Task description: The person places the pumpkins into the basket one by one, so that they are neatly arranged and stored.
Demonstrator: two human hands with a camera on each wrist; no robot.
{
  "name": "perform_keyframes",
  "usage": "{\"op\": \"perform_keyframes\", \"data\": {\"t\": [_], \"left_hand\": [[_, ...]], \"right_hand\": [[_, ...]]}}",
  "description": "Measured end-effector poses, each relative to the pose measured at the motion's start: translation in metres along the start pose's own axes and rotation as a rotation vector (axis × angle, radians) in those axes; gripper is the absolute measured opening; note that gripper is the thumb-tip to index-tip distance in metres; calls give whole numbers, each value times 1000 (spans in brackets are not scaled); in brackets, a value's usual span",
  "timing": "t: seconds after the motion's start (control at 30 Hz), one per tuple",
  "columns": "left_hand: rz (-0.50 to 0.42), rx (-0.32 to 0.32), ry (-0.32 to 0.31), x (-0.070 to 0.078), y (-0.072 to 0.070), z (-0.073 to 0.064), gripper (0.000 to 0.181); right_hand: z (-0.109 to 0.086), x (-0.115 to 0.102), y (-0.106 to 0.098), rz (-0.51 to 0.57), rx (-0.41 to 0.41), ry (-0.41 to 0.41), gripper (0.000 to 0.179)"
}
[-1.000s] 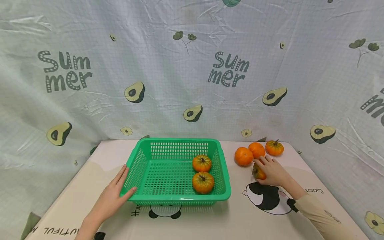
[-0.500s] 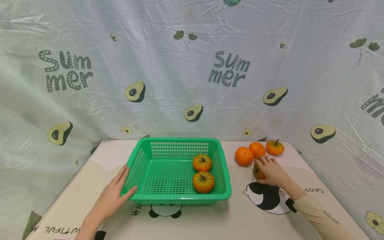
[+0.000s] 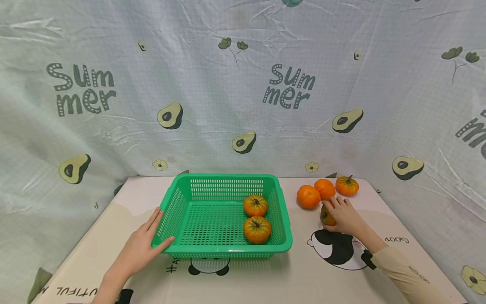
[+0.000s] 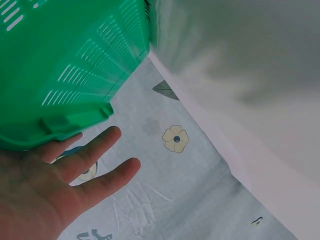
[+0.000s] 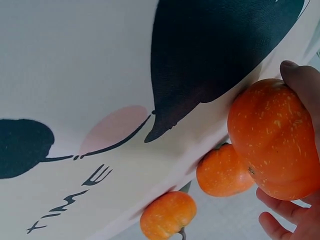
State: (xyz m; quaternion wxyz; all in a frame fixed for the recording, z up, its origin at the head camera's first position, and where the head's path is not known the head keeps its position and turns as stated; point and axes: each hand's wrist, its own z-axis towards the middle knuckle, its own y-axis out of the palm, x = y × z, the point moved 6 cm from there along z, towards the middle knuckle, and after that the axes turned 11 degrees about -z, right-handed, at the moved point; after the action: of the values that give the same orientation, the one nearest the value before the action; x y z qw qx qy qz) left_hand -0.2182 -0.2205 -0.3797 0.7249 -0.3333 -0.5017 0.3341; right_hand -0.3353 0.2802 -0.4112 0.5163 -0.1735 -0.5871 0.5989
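My left hand [image 3: 138, 249] rests on the left rim of a green plastic basket [image 3: 228, 249], its thumb over the front-left corner. In the left wrist view the fingers [image 4: 100, 187] lie straight beside the basket wall. At the right, my right hand [image 3: 343, 217] grips a small orange pumpkin [image 3: 326, 216], which is tipped with its stem to the left. The right wrist view shows the thumb and fingers around this pumpkin [image 5: 272, 140]. Inside the basket, two small ribbed pumpkins stand along the right side, one at the back [image 3: 255, 205] and one nearer [image 3: 257, 230].
Beyond the right hand lie three more small pumpkins: a left one [image 3: 308, 196], a middle one [image 3: 324, 188] touching it, and a stemmed one [image 3: 347, 185] at the back right. A printed cloth [image 3: 212, 88] hangs behind the pale table [image 3: 235, 285].
The view shifts very slightly. Both hands, the basket and the pumpkins otherwise stay in place, with the right hand still holding its pumpkin.
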Motion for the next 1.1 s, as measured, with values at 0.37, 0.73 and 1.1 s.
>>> {"op": "perform_keyframes", "data": {"t": [0.37, 0.73, 1.1], "left_hand": [[-6, 25, 6, -3, 3, -1, 79], [-21, 37, -2, -4, 5, -2, 79], [-38, 30, -11, -3, 5, -1, 80]], "right_hand": [[0, 3, 2, 16, 26, 16, 70], [4, -4, -13, 126, 116, 56, 70], [17, -18, -47, 225, 183, 90, 67]]}}
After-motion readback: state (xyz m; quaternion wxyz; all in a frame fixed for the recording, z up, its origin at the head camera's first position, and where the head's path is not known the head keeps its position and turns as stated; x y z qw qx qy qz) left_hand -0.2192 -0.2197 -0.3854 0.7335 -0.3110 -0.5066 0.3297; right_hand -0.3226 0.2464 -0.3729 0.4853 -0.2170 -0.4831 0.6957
